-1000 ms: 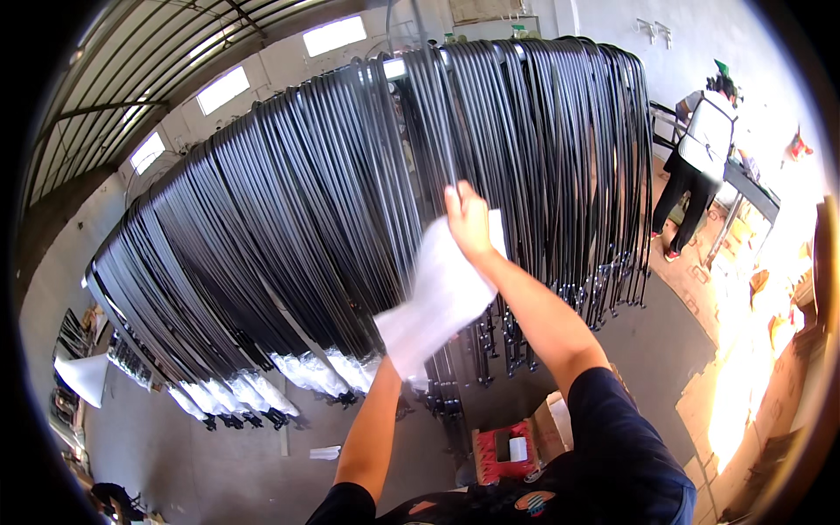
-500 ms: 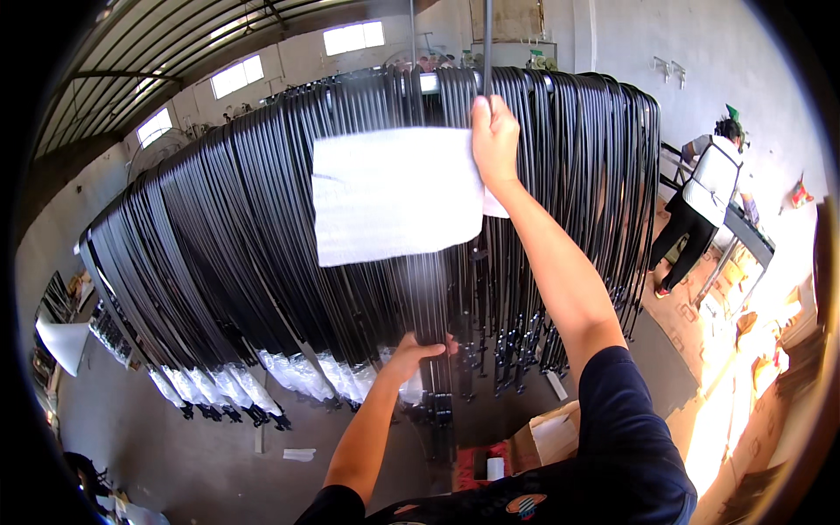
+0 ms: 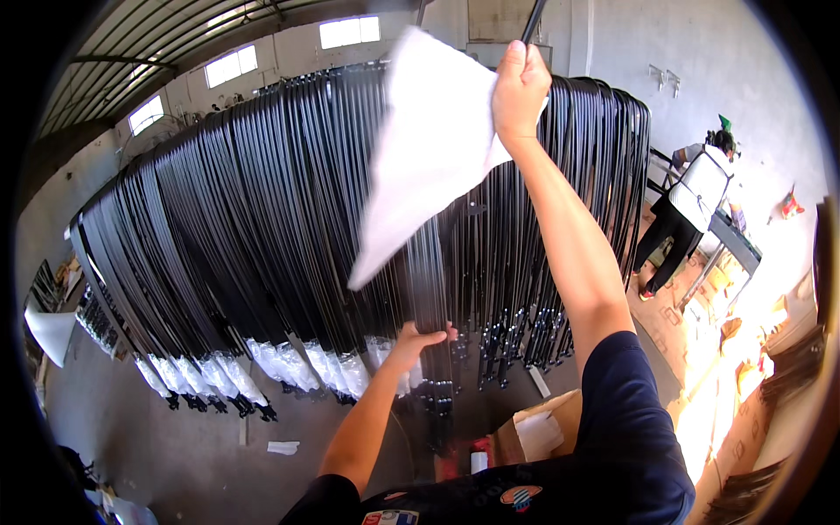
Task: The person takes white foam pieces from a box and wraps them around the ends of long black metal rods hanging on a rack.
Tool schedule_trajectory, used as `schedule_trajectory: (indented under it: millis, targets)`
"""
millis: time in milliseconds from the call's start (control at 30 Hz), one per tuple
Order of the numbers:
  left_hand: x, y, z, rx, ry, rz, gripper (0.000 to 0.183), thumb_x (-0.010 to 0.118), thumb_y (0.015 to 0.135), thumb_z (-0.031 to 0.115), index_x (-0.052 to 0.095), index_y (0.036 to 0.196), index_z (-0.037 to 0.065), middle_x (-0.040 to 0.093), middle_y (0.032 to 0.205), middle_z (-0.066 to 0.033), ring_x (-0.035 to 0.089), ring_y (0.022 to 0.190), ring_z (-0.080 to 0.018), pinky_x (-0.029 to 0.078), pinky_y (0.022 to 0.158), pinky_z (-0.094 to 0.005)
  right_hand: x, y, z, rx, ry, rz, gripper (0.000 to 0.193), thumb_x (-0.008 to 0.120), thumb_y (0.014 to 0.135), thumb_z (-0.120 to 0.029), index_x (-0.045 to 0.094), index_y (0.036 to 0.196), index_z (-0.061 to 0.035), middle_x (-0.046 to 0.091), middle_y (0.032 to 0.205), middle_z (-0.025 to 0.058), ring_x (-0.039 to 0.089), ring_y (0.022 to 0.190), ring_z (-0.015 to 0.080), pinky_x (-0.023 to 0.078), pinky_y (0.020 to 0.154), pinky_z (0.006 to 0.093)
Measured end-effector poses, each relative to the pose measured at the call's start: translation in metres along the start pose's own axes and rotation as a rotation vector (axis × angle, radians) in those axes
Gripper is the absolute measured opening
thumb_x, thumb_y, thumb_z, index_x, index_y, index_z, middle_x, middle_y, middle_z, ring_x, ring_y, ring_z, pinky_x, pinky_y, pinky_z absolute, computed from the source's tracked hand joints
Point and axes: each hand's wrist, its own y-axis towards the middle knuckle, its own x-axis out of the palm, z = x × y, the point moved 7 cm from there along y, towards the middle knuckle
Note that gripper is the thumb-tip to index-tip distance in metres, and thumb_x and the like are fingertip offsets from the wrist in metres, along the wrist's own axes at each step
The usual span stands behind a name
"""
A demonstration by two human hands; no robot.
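Note:
Raised high, my right hand (image 3: pixel 522 92) is closed around a thin black rod (image 3: pixel 534 22) with a white cloth (image 3: pixel 437 131) in the same grip. The cloth spreads out to the left, one corner drooping in front of a long row of hanging black strips (image 3: pixel 262 201). Lower down, my left hand (image 3: pixel 416 346) is closed around a bundle of black strips (image 3: pixel 431 297), its thumb lying across them. That bundle is smeared by motion, and its upper part is hidden behind the cloth.
Clear plastic wraps (image 3: pixel 280 363) cover some strip ends at the lower left. An open cardboard box (image 3: pixel 542 429) stands on the floor near me. A co-worker (image 3: pixel 696 192) bends over a bench (image 3: pixel 735 238) at the right.
My right hand has moved up and slightly right, and the rod now leans. The cloth has swung from a level sheet to a tilted, drooping one. My left hand stays at the bundle.

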Motion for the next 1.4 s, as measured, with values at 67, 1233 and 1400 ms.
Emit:
schedule_trajectory:
  millis: [67, 1233, 1400]
  targets:
    - [0.006, 0.002, 0.001, 0.009, -0.008, -0.009, 0.025, 0.061, 0.072, 0.0, 0.057, 0.097, -0.003, 0.063, 0.09, -0.0129, 0.06, 0.085, -0.0214, 0.046, 0.081, -0.0314, 0.01, 0.01, 0.0, -0.007, -0.013, -0.01, 0.033, 0.043, 0.089, -0.019, 0.041, 0.062, -0.0018, 0.042, 0.056, 0.0026, 0.036, 0.054, 0.0103, 0.035, 0.052, 0.0265]
    - [0.028, 0.04, -0.025, 0.116, -0.052, 0.109, 0.021, 0.06, 0.071, -0.004, 0.058, 0.092, -0.002, 0.063, 0.086, -0.0119, 0.061, 0.082, -0.0208, 0.048, 0.078, -0.0319, 0.031, 0.169, -0.037, -0.383, -0.077, 0.115, 0.035, 0.04, 0.086, -0.022, 0.051, 0.073, 0.0081, 0.052, 0.072, 0.0274, 0.049, 0.068, 0.04, 0.037, 0.064, 0.0429]
    - [0.025, 0.041, -0.021, 0.08, -0.044, 0.047, 0.027, 0.06, 0.07, -0.004, 0.057, 0.097, -0.002, 0.063, 0.09, -0.0126, 0.061, 0.086, -0.0224, 0.046, 0.083, -0.0322, 0.072, 0.147, -0.002, -0.323, -0.118, 0.066, 0.033, 0.041, 0.087, -0.022, 0.049, 0.074, 0.007, 0.051, 0.073, 0.0272, 0.047, 0.07, 0.0414, 0.036, 0.065, 0.0437]
